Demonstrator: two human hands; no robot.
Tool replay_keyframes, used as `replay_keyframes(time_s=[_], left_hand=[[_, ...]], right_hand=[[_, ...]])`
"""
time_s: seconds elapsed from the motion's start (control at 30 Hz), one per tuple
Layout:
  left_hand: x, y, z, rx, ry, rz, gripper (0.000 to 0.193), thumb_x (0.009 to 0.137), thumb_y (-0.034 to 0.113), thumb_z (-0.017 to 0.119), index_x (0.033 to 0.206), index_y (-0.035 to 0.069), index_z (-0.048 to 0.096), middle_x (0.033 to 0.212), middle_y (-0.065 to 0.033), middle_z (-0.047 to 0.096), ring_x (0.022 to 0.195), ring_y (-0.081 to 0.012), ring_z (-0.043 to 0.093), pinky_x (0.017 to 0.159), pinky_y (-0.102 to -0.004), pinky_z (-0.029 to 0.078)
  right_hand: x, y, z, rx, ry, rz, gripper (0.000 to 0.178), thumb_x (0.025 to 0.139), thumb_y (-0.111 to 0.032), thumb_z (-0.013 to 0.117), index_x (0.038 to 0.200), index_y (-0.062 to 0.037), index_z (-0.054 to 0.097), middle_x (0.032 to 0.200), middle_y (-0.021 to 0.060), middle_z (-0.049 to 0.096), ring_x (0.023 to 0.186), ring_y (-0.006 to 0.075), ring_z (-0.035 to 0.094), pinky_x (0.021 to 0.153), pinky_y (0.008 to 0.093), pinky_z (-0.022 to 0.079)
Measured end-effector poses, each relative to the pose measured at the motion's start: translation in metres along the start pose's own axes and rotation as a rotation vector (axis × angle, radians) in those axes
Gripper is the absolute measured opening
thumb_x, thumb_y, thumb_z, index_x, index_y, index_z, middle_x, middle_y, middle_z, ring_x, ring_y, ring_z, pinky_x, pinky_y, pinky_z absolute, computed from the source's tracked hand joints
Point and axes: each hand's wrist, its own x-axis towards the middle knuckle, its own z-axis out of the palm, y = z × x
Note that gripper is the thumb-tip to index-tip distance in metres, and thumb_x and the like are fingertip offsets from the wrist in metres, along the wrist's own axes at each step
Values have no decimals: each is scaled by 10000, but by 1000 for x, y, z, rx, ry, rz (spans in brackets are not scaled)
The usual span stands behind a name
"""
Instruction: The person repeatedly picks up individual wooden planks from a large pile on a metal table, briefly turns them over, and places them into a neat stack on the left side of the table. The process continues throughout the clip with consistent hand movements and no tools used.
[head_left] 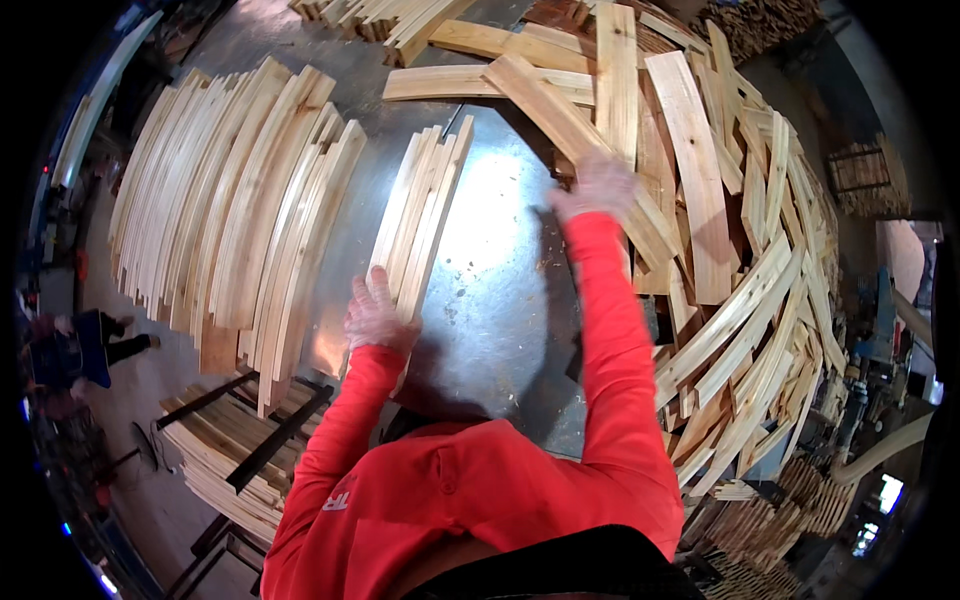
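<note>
While under right grip (598,187), plank (558,118) lengthwise up-left

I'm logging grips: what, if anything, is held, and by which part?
Right hand: a board, apparently around its middle. Left hand: on the near end of slats; gripping can't be told.

On the surface (500,310) before me, a bundle of slats (415,205) lies between the row of boards (235,210) at my left and the heap of planks (712,250) at my right.
</note>
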Motion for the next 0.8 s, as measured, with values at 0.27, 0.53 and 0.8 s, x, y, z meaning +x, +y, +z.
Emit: replay_keyframes(time_s=[0.27, 0.53, 0.8], left_hand=[[-3, -8, 1, -16, 56, 18, 967, 696, 486, 725, 1450, 78, 278, 1438, -265, 328, 1236, -402, 454, 1006, -495, 391], [-12, -8, -5, -41, 23, 83, 1093, 672, 554, 741, 1484, 44, 218, 1490, -315, 230, 1377, -421, 291, 1091, -490, 298], [-9, 4, 11, 49, 182, 96, 933, 621, 479, 743, 1378, 64, 388, 1416, -269, 358, 1285, -402, 399, 992, -494, 402]], right_hand=[[-48, -14, -78, 368, -816, 82, 1030, 755, -340, 732, 1510, -39, 100, 1442, 300, 363, 1275, 428, 446, 1016, 432, 421], [-157, -130, -21, 776, -1006, -517, 539, 879, -341, 537, 1286, 9, 500, 1115, 277, 618, 1053, 353, 604, 901, 383, 493], [34, 15, -21, 124, -244, 361, 954, 698, -466, 752, 1415, -73, 260, 1420, 266, 351, 1324, 396, 356, 1072, 465, 314]])
